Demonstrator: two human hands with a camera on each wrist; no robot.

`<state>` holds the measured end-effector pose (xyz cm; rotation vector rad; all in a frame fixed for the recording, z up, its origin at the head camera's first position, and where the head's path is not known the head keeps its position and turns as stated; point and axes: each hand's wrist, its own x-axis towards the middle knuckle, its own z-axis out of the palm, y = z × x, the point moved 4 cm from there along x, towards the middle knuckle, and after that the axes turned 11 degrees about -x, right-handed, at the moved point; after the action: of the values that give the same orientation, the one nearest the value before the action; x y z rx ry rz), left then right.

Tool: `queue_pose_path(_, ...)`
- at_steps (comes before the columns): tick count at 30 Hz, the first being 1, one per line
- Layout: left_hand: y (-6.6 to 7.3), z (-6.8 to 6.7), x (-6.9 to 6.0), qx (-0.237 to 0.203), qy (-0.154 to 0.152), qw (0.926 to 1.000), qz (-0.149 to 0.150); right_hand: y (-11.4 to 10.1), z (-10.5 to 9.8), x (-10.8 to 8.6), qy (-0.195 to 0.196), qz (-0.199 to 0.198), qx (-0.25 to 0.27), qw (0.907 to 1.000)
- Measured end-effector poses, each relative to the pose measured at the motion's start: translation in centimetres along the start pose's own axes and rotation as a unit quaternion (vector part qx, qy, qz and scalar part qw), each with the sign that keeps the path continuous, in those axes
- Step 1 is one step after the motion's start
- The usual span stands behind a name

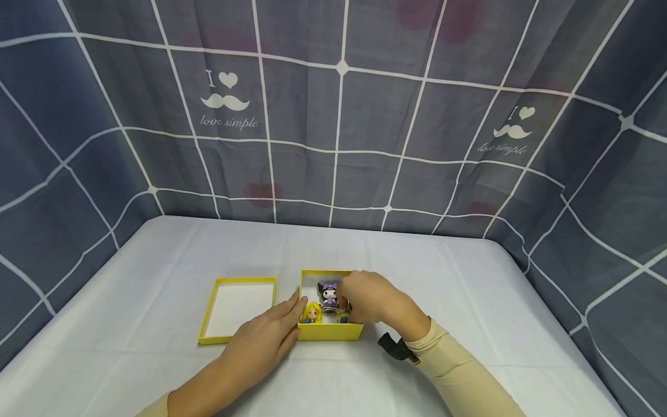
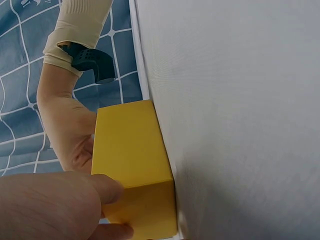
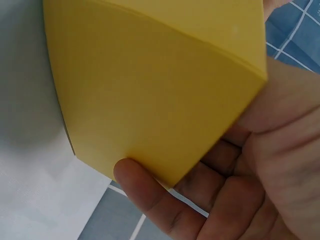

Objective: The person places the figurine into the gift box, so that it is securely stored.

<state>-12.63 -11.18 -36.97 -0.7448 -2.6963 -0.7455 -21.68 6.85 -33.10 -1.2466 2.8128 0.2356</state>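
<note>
A yellow box with a white inside stands on the table, its top uncovered. In it are a yellow-haired figurine at the front left and a purple-and-black figurine behind. My left hand rests with extended fingers against the box's left side; its fingers touch the yellow wall near a corner. My right hand reaches over the right wall, fingers curled round a small blue-and-yellow figurine at the front right. Its fingertips are mostly hidden. One finger lies outside the box wall.
A shallow yellow-rimmed lid, white inside, lies left of the box, close by my left hand. White cloth covers the table. A dark checked curtain surrounds the back and sides. A black device sits at my right wrist.
</note>
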Motion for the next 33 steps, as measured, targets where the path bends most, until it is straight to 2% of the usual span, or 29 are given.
queue_pose_path(6, 0.0, 0.0, 0.0, 0.001, -0.001, 1.0000, -0.005, 0.0, 0.5, 0.1, -0.005, 0.000, -0.001, 1.0000)
queue_pose_path(13, 0.0, 0.1, -0.1, -0.001, 0.001, 1.0000, -0.003, 0.0, 0.5, -0.1, -0.002, 0.004, 0.024, 0.9997)
queue_pose_path(22, 0.1, 0.1, 0.0, 0.004, 0.003, 1.0000, 0.006, -0.2, -0.3, -1.5, 0.058, 0.019, 0.026, 0.9978)
queue_pose_path(33, 0.0, 0.0, 0.0, 0.002, -0.005, 0.9999, -0.009, -0.7, -0.8, -2.9, 0.127, 0.019, 0.039, 0.9909)
